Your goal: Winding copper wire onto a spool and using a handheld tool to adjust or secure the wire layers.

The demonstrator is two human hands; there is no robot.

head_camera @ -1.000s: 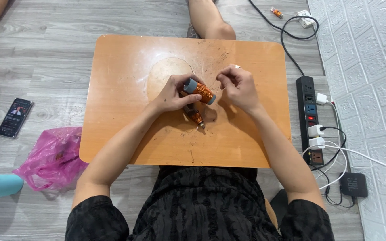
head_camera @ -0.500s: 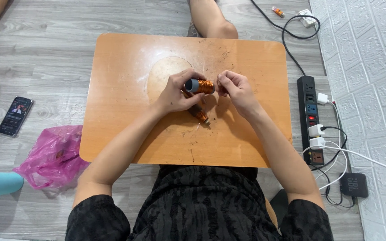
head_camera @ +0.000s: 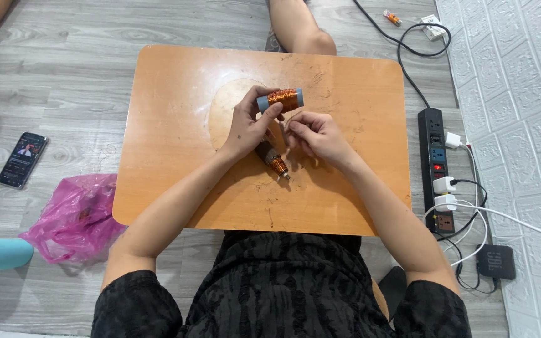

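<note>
Orange table [head_camera: 176, 125], left hand [head_camera: 248, 125] gripping copper-wire spool [head_camera: 281, 99], long axis left-right.

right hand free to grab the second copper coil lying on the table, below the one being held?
Probably yes. The right hand sits right beside the small coil on the table, nothing lies between them, and its fingers only pinch something too fine to make out. The left hand holds the larger copper spool above, clear of the path.

Seen from above: low orange table [head_camera: 176, 125] on grey plank floor. Left hand [head_camera: 248, 124] gripping a grey spool of copper wire [head_camera: 281, 99], right hand [head_camera: 313, 134] pinched just beside it. Second copper-wound piece [head_camera: 277, 164] lying under the hands. Phone [head_camera: 22, 159], pink bag [head_camera: 76, 219] left; power strip [head_camera: 436, 169] right.
</note>
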